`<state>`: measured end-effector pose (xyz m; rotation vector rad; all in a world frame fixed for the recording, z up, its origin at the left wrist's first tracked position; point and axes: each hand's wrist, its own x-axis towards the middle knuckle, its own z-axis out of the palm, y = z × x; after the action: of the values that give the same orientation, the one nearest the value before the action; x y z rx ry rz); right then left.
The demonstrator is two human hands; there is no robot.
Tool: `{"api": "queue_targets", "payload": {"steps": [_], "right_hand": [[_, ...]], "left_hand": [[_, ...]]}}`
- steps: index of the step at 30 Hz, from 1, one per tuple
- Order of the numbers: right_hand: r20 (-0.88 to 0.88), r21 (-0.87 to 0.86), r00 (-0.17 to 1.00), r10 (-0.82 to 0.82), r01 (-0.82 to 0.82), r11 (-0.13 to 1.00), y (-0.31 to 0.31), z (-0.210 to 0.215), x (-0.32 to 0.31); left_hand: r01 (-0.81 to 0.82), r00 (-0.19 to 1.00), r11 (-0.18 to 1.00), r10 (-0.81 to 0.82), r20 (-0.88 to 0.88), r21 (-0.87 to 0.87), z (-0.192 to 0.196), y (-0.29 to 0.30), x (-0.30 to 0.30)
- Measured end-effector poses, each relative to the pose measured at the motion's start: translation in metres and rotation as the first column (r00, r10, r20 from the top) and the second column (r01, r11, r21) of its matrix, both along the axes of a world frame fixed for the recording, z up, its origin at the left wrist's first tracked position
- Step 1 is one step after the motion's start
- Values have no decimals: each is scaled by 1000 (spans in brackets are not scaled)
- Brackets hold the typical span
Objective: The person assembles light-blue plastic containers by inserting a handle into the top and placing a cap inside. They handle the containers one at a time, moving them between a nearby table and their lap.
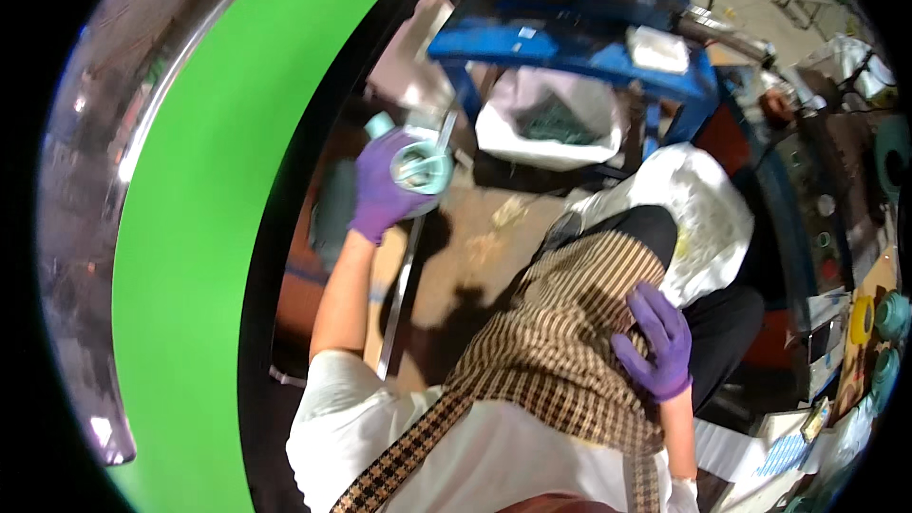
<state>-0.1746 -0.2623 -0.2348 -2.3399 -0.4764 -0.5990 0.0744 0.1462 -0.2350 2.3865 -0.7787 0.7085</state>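
Leftmost, we noted a broad bright green curved surface [190, 228], edged by a dark rim and bent by the lens.

Just right of that rim, our left hand [382, 188], in a purple glove, was raised at the end of a bare forearm. Its fingers were closed around a pale teal roll of tape [421, 168], seen end-on with its round core facing us. A thin pale strip ran upward from the roll. We could not tell whether the roll touched anything but the hand.

Behind and to the right of the roll stood a blue metal frame [570, 47], with a white bag [551, 123] hanging under it; dark green scraps lay inside the bag. A small white block [660, 49] rested on the frame's top. Below these lay a brown floor [475, 247] with shadows on it.

At lower centre we saw a brown checked apron [560, 342] over a white shirt [494, 456], draped across the lap.

Further right, our right hand [654, 340], also in a purple glove, lay flat on the apron at the thigh, fingers spread and holding nothing. Beside it bulged a large white sack [703, 209].

At the far right edge, a yellow roll [861, 320] and more teal rolls [891, 315] sat on a cluttered bench, well apart from both hands.
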Motion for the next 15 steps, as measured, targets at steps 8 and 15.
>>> {"api": "queue_targets", "payload": {"steps": [8,15], "right_hand": [[162,-77,980,-119,133,988,65,-21,18],[7,-63,975,-224,224,973,43,-58,4]], "left_hand": [[467,884,877,-462,68,-115,29,-189,-121],[490,871,871,-491,5,39,-3,-232,-134]]}}
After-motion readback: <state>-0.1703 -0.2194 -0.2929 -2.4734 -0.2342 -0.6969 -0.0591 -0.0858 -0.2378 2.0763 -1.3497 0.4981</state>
